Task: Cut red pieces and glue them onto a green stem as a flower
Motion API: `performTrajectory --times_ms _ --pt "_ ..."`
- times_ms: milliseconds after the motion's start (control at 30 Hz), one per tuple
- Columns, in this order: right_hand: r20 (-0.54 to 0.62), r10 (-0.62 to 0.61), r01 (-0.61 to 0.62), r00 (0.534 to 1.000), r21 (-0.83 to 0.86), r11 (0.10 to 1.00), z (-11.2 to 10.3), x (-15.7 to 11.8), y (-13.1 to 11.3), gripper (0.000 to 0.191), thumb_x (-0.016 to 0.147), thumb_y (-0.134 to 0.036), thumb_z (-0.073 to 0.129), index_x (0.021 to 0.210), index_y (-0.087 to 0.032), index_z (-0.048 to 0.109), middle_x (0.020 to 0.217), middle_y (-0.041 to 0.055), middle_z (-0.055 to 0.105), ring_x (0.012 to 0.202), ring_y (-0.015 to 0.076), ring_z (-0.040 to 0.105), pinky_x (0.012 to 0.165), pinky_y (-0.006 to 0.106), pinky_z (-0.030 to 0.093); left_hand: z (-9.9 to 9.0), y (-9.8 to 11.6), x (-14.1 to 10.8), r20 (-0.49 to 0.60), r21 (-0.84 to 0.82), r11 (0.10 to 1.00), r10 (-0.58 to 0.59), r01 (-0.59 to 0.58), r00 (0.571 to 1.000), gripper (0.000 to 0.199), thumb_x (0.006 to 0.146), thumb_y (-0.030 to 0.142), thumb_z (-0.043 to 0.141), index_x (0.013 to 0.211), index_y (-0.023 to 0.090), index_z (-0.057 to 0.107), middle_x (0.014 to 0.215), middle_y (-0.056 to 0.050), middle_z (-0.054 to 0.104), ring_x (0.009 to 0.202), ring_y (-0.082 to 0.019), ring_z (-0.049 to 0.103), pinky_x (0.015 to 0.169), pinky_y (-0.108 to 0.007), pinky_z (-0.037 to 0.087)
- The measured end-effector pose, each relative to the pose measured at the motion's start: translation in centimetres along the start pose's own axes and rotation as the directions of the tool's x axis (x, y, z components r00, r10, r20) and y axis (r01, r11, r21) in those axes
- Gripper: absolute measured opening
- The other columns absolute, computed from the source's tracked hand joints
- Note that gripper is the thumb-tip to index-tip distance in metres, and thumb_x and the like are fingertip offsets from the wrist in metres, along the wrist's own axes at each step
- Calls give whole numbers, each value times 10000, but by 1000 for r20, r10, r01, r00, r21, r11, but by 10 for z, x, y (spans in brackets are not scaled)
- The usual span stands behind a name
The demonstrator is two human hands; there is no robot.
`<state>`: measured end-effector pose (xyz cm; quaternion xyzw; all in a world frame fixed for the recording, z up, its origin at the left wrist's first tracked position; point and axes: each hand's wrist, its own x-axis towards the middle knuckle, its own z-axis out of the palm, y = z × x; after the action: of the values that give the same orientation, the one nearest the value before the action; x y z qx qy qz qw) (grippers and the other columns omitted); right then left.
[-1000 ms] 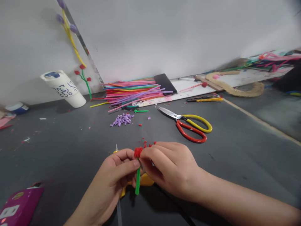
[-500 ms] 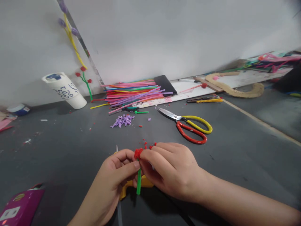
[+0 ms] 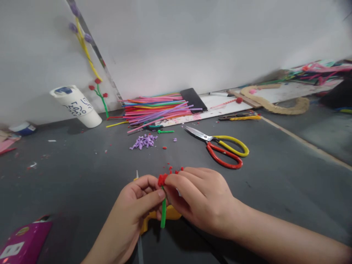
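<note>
Between my two hands is a small flower with a red head (image 3: 162,179) and a green stem (image 3: 163,214) hanging downward. My left hand (image 3: 137,209) pinches the stem just under the red head, thumb in front. My right hand (image 3: 203,198) has its thumb and index finger closed against the right side of the red head; the fingertips are partly hidden. A yellow glue gun (image 3: 172,212) lies under my hands, mostly covered by them, with its nozzle tip (image 3: 136,175) showing beyond my left hand. Several red bits (image 3: 176,171) are scattered just past my right fingers.
Yellow-and-red-handled scissors (image 3: 220,146) lie open at centre right. Behind are a purple pile of cut pieces (image 3: 143,141), colourful craft stems (image 3: 156,110), a white cup (image 3: 77,106) and a yellow cutter (image 3: 244,116). A purple box (image 3: 27,238) sits at lower left.
Very little differs. Both hands keep their hold on the red and green flower, with only a slight shift of the whole view.
</note>
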<state>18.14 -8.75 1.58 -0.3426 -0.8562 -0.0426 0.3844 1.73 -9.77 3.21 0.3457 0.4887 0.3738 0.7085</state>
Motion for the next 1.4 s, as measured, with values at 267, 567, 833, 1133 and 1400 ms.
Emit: performTrajectory --times_ms 267,567,833,1133,1400 --pt "-14 11 -10 1000 38 999 -1 3 -1 173 891 -139 478 780 -145 611 612 5 634 499 135 505 479 275 353 -1 0 1 -5 -24 1000 -2 2 1000 124 681 218 757 676 162 646 592 29 577 527 -93 502 551 -210 454" --pt "-14 -5 6 1000 72 997 -4 2 -1 222 918 -158 450 755 -140 599 571 -9 567 483 127 449 463 282 309 -1 -2 -1 -16 -10 999 41 -41 999 127 668 238 776 673 169 669 600 29 590 524 -92 513 552 -212 468" --pt "-107 -99 118 989 181 976 -13 3 0 133 891 -99 455 811 -154 547 565 -8 583 466 124 441 465 263 329 7 -1 -8 -177 66 960 280 -273 943 87 614 190 796 626 205 712 610 30 648 569 -95 561 547 -161 466" --pt "-114 -157 173 981 154 973 -12 3 1 175 912 -111 405 817 -152 546 529 -23 507 450 128 394 442 267 281 8 -5 -11 -194 298 825 545 -481 816 103 637 145 748 607 242 736 670 13 683 653 -136 598 624 -183 480" --pt "-116 -163 179 980 151 972 -10 2 2 209 925 -129 395 792 -156 553 535 -10 533 465 124 387 450 259 298 12 -5 -12 -200 126 929 368 -349 908 112 575 227 829 601 207 722 592 24 639 564 -104 573 532 -161 466"
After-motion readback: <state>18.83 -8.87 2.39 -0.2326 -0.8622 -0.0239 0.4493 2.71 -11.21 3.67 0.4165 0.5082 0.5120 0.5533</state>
